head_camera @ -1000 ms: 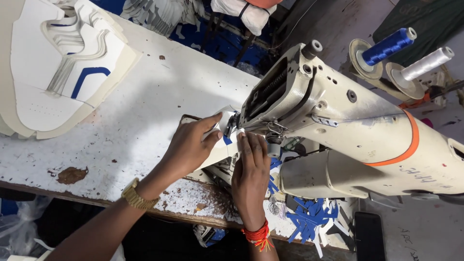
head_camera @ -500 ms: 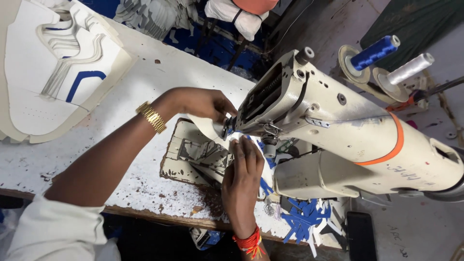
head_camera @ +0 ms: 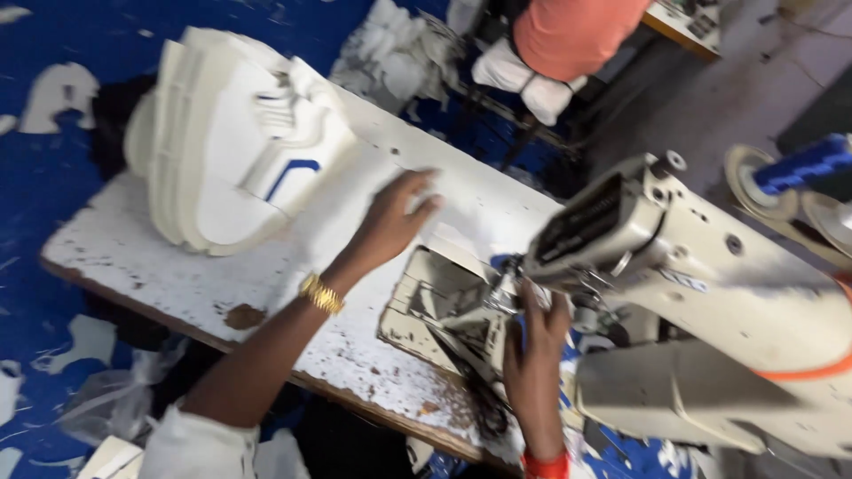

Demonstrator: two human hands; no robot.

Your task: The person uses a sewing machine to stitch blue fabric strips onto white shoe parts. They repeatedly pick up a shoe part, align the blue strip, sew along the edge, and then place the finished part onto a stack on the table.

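My left hand [head_camera: 390, 222], a gold bracelet [head_camera: 321, 293] on its wrist, hovers with fingers spread over the worn white table [head_camera: 133, 257], just right of a stack of white shoe-upper pieces with blue trim [head_camera: 231, 168]. It holds nothing that I can see. My right hand [head_camera: 537, 346], with a red band [head_camera: 546, 463] at the wrist, reaches up under the head of a cream sewing machine [head_camera: 710, 293], fingertips at the needle area. Blur hides whether it grips anything there.
The machine's metal base [head_camera: 439, 310] sits in a cut-out of the table. A blue thread spool [head_camera: 803, 164] stands at the right. Another person in orange [head_camera: 577, 31] sits beyond the table. White scraps [head_camera: 62, 89] litter the blue floor.
My left hand has left the needle area and swung left across the table toward the white stack. My right hand stays at the needle. The view has shifted left.
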